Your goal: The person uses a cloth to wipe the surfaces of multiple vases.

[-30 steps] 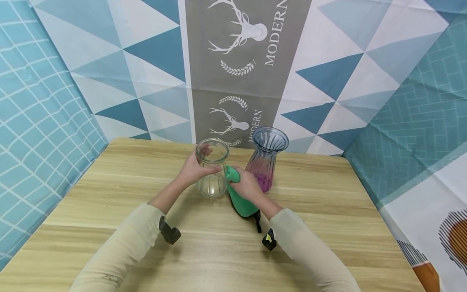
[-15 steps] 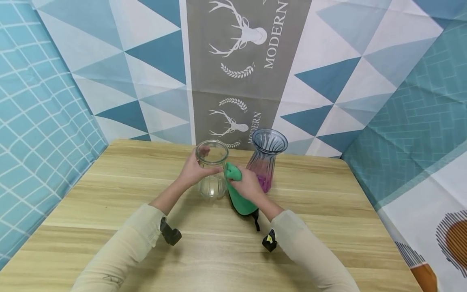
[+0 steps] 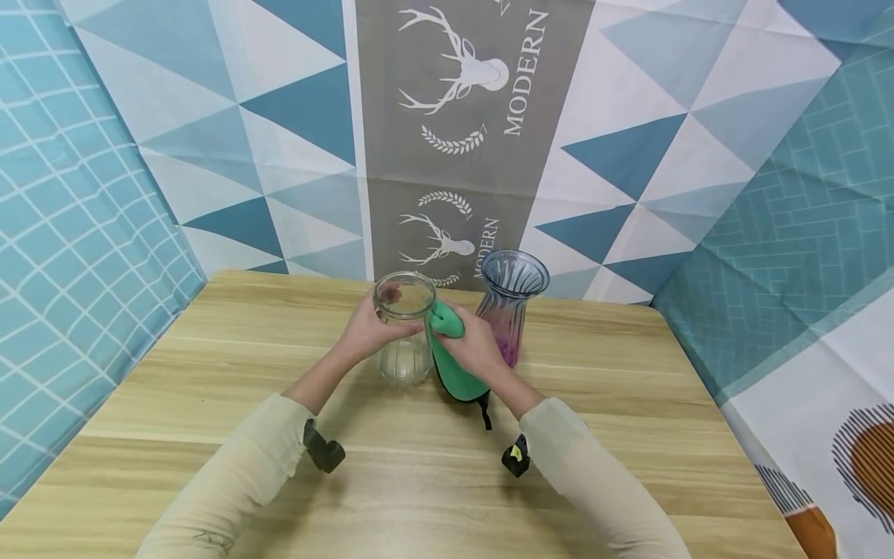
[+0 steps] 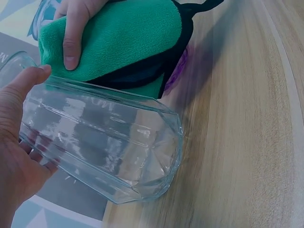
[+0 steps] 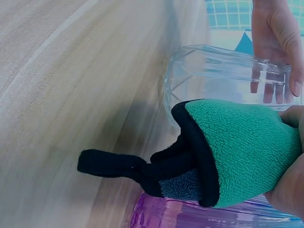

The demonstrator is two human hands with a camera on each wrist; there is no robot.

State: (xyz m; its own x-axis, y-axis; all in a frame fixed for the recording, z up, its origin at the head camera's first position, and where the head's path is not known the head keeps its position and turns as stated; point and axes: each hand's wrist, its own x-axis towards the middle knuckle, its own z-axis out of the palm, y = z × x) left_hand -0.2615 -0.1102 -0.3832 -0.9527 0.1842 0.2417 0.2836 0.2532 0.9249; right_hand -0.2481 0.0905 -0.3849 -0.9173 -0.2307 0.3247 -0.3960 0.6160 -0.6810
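In the head view my left hand (image 3: 368, 332) holds a clear glass vase (image 3: 405, 363) near its neck, thumb on the near side and fingers round the far side. The left wrist view shows the vase's faceted body (image 4: 109, 142), with nothing visible inside it. My right hand (image 3: 477, 348) grips a folded green towel (image 3: 459, 379) with black edging and a black hanging loop (image 5: 111, 163). The towel lies along the vase's right side; its upper end is bunched by the rim. Behind the right hand stands a fluted vase (image 3: 504, 322), blue above and purple below, partly hidden.
Both vases are toward the back of a wood-grain table (image 3: 412, 497). A patterned cloth backdrop (image 3: 447, 167) rises just behind them, with tiled-print cloths (image 3: 77, 233) at the sides. A small black camera (image 3: 323, 449) hangs at each wrist.
My right hand and the towel have shifted slightly up along the clear vase, away from me, and the towel's loop moved with them. The left hand keeps its hold. The head view tilted slightly.
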